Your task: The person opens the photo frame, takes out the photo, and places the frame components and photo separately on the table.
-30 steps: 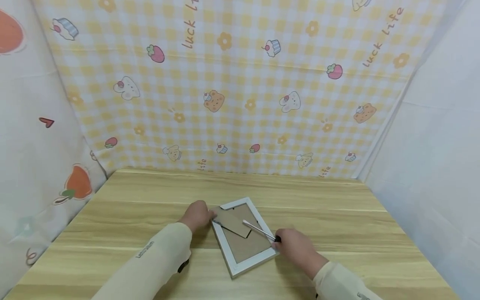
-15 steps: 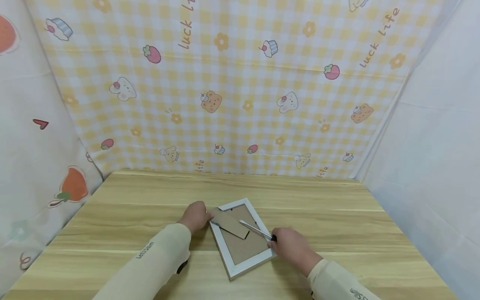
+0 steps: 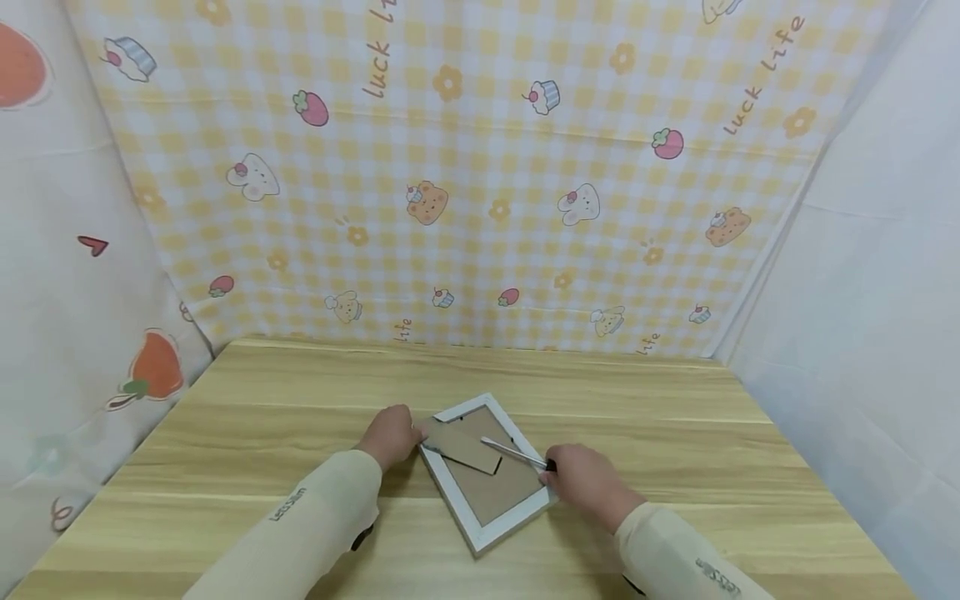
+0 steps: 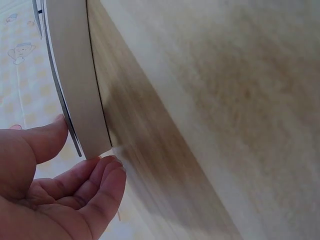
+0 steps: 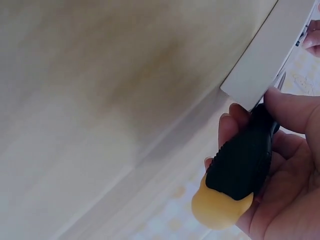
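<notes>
A white picture frame (image 3: 454, 500) lies face down on the table, turned at an angle. Its brown backing board (image 3: 489, 498) shows, with an easel-back stand (image 3: 463, 447) slanting across it from the far left corner. My left hand (image 3: 392, 435) pinches that corner; in the left wrist view the thumb lies on the stand side and curled fingers meet the frame's edge (image 4: 72, 75). My right hand (image 3: 588, 482) grips a screwdriver by its black and yellow handle (image 5: 240, 162), fingertips right at the frame's near right corner. The screwdriver's metal shaft (image 3: 517, 454) crosses over the backing, tip near the stand.
The wood-grain table (image 3: 300, 383) spreads around the frame. Behind it hangs a yellow checked cloth (image 3: 480, 250), with white cloths at the left (image 3: 52, 333) and right (image 3: 862, 275). Small dark tabs (image 3: 461, 418) show at the backing's edge.
The picture frame has turned slightly, its near end shifting right. My right hand and the screwdriver have moved a little away from me. My left hand keeps its hold on the corner.
</notes>
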{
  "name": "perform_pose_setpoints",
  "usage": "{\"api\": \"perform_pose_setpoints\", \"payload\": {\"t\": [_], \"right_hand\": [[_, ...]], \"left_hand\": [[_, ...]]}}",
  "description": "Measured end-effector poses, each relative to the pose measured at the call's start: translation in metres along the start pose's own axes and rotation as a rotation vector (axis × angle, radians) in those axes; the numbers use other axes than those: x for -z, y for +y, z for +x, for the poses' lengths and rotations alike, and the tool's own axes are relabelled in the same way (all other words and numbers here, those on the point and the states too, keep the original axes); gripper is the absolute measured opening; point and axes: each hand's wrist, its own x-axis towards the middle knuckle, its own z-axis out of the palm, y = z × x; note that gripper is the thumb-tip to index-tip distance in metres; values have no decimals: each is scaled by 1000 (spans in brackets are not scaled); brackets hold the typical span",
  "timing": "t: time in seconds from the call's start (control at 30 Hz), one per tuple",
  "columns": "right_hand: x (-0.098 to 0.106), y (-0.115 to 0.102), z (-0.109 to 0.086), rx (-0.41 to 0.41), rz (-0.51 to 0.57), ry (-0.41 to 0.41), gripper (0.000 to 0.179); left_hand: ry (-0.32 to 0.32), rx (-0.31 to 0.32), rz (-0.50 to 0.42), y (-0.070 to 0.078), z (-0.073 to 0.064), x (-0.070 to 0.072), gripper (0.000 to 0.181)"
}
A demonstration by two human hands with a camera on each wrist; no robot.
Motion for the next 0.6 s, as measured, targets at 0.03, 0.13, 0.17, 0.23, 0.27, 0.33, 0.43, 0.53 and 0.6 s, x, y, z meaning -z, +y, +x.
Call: {"api": "perform_pose_setpoints", "payload": {"t": [0.03,0.13,0.17,0.23,0.27,0.33,0.43,0.53,0.6], "right_hand": [[0,1,1,-3,-1,-7,21],[2,2,4,-9,-14,-21,21],[2,2,5,-11,-19,-24,21],[3,2,6,-12,-28,-27,21],[4,1,7,-10,-29,-29,22],[4,1,8,-4,-35,-30,22],[6,2,10,0,-44,-38,21],[7,3,12,2,-47,-44,19],[7,4,13,2,-47,-50,18]], "left_hand": [[-2,2,8,-1,0,0,29],[-8,3,23,-1,-2,-1,25],[-7,2,28,-2,-2,-2,25],[-7,-2,37,-3,-3,-3,26],[-5,-3,41,-4,-3,-3,26],[2,-10,51,-4,-5,-3,26],[8,-22,67,-3,-11,-2,26],[4,-25,63,-1,-17,0,26],[3,-32,72,0,-20,1,26]]}}
